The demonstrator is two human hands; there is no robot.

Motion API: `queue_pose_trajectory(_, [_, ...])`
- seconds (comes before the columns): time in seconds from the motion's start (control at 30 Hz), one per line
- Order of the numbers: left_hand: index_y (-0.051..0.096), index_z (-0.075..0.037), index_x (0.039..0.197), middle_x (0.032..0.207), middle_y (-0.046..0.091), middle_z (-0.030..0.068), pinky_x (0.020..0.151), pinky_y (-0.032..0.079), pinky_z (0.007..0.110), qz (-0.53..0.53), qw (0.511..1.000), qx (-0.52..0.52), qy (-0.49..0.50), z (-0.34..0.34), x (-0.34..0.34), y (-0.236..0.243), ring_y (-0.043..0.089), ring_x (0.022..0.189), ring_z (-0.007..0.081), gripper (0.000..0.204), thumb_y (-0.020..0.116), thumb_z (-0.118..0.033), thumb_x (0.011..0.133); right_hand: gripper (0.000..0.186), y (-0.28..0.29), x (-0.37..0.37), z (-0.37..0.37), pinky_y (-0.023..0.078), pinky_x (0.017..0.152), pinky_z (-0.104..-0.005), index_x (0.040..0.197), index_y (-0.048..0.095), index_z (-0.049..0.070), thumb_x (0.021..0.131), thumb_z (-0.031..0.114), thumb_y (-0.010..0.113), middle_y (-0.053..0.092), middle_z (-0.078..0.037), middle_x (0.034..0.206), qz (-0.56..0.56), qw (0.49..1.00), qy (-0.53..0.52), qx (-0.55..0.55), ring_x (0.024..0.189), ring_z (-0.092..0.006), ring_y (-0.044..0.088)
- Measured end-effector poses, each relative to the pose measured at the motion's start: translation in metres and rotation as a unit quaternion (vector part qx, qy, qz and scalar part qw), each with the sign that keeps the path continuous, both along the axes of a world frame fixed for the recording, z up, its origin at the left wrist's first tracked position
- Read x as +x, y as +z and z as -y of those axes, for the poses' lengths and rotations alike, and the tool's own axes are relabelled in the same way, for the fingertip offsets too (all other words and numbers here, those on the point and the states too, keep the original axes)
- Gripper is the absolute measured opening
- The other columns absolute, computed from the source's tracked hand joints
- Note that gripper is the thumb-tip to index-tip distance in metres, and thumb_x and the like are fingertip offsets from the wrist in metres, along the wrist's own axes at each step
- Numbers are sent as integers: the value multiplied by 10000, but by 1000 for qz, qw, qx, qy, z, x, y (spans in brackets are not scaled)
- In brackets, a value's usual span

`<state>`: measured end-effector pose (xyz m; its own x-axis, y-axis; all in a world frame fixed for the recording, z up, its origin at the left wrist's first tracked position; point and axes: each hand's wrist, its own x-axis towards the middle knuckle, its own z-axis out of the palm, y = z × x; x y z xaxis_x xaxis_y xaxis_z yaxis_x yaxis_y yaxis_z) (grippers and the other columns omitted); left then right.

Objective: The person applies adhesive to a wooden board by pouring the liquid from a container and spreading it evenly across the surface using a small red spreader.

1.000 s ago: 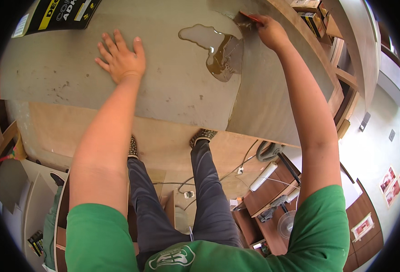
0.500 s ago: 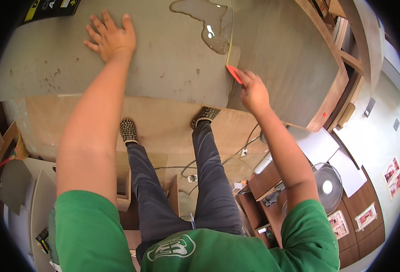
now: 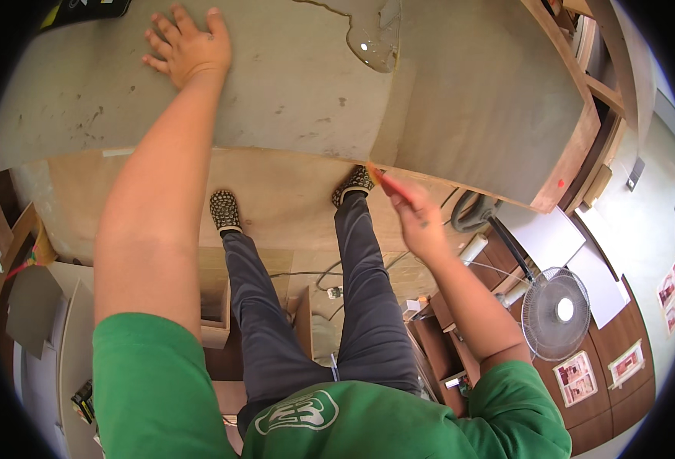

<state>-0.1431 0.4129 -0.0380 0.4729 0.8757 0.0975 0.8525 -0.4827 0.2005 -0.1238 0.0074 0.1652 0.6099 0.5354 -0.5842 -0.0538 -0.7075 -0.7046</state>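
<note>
My left hand [image 3: 194,47] lies with fingers spread on the grey panel [image 3: 291,99], left of a clear, glossy puddle of liquid [image 3: 372,42]. The puddle sits beside a seam, where another smooth grey-brown sheet [image 3: 483,92] covers the right part of the surface. My right hand [image 3: 419,222] grips a red flat spreader [image 3: 398,187], slightly blurred, its tip at the panel's near edge by the seam. A dark container [image 3: 89,11] is partly visible at the top left.
My shoes stand on a plywood surface [image 3: 284,214] below the panel's edge. Cables, an open box [image 3: 215,321], a standing fan [image 3: 555,314], a white roll [image 3: 471,252] and wooden cabinets [image 3: 440,352] lie around. Curved wooden framework [image 3: 605,92] rises at the right.
My right hand has drawn the red spreader from the far end of the seam down to the near edge. My left hand stays spread on the panel, higher in view.
</note>
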Motion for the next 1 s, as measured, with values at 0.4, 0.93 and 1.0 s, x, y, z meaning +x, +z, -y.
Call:
queue_pose_trajectory(0.4, [244, -211, 1604, 1687, 154, 94, 1227, 0, 589, -27, 999, -16, 22, 7, 13, 14, 97, 1550, 335, 754, 358, -615, 978, 443, -94, 191, -159, 480, 964, -441, 1266, 621, 118, 837, 10, 597, 626, -87, 1205, 467, 870, 158, -22, 1098, -348, 578])
queue_pose_trajectory(0.93, [253, -217, 1601, 1684, 165, 90, 1225, 11, 591, -49, 998, -12, 26, 6, 9, 16, 95, 1551, 325, 761, 365, -631, 972, 403, -103, 292, -214, 502, 943, -439, 1279, 633, 123, 901, 66, 504, 638, -136, 1232, 403, 872, 260, -97, 1116, -377, 605])
queue_pose_trajectory(1.0, [257, -215, 1599, 1685, 163, 89, 1225, 7, 592, -49, 998, -10, 25, 5, 5, 14, 94, 1551, 326, 763, 368, -633, 970, 399, -105, 270, -193, 520, 906, -461, 1220, 653, 125, 848, 56, 528, 650, -127, 1181, 381, 884, 262, -70, 1051, -382, 624])
